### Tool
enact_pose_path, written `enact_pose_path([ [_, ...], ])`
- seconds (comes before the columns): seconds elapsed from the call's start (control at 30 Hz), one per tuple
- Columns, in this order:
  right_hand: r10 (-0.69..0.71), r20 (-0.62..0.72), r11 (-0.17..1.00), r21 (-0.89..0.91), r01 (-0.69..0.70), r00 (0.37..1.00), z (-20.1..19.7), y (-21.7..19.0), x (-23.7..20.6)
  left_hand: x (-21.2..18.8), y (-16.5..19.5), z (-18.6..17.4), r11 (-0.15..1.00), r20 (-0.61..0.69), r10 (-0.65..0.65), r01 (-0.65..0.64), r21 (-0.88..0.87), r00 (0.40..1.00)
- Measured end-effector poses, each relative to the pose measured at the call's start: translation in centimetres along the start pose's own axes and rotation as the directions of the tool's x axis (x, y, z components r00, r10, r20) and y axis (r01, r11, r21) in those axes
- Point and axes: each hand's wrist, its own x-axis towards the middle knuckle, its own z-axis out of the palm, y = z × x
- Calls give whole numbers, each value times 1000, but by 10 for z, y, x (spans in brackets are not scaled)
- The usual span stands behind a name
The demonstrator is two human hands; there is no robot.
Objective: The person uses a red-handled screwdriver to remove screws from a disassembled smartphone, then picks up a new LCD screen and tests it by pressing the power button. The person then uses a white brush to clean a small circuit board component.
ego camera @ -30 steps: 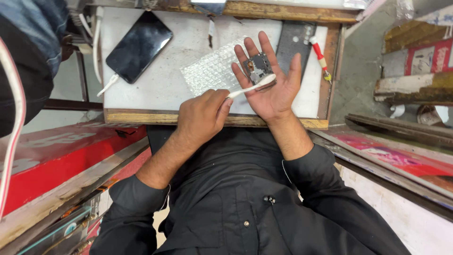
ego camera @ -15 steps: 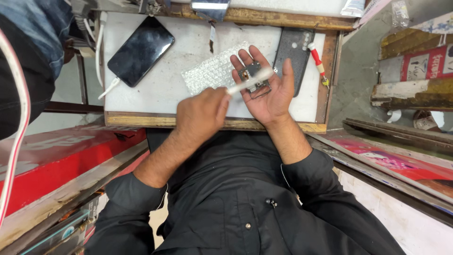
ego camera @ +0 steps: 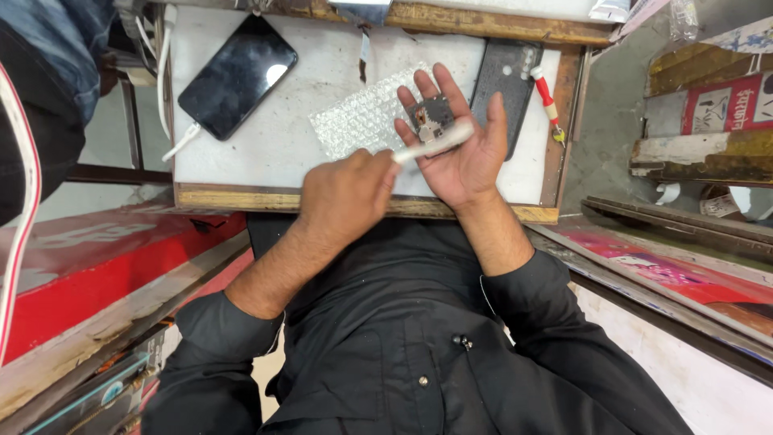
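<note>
Brushing continues: white brush (ego camera: pixel 431 143) over small circuit board (ego camera: pixel 432 118).

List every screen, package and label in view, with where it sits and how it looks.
Smartphone: upper left of the white tabletop, tilted, dark glossy screen off, white cable plugged in.
Bubble wrap: clear sheet at table centre, beside the right hand.
Printed box: far right edge, red and white panel.
Printed sheet: lower right ledge, pink and multicoloured.

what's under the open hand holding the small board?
Under the right hand: bubble wrap sheet on the white table, dark phone back cover beside. Whatever lies directly beneath the palm is covered.
</note>
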Motion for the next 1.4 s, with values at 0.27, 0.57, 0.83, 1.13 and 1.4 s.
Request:
enact_pose_path([
  [0.27, -12, 38, 1000, 24, 11, 999, -11, 3, 0, -7, 1, 3, 991, -27, -105, 102, -91, 994],
  [0.57, -88, -44, 983, -168, 80, 995, -8, 11, 8, -10, -14, 7, 920, -26, -293, 274, -281, 956],
  [0.83, -27, -3, 956, -292, 25, 1000, 0, 16, 5, -14, -19, 6, 880, -26, -348, 317, -354, 937],
  [1.13, 3, -87, 957, -290, -29, 996, 3, 20, 3, -9, -9, 5, 937, -78, -284, 259, -236, 956],
  [1.4, -13, -110, 976, -216, -11, 994, 0, 18, 2, -18, -16, 0, 971, -163, -239, 232, -60, 957],
])
